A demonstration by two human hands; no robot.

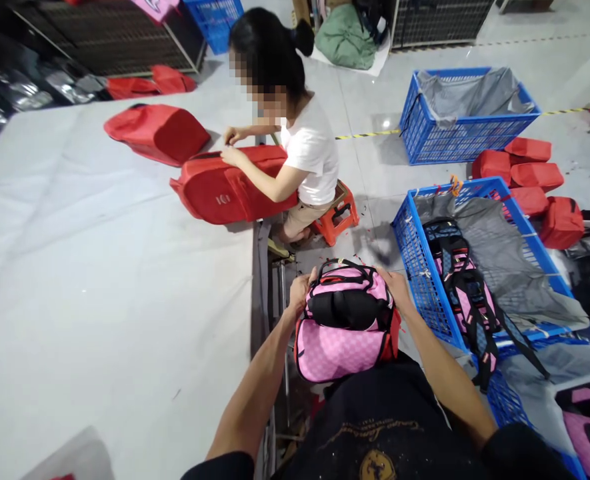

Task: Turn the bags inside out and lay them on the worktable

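One left hand (pixel 301 292) and one right hand (pixel 395 288) clasp the pink backpack (pixel 342 350) by its upper sides near the dark shirt (pixel 399 413); we can't tell finger spread, but lopsided grip could drop it.

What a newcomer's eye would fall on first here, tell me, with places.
Most likely the pink-and-black bag, held low at the centre between the person's left hand and right hand. Next, bright red bags stand out on the pale table at upper left, one under the hands of a seated co-worker. To the right, dark straps hang over the side of a blue crate.
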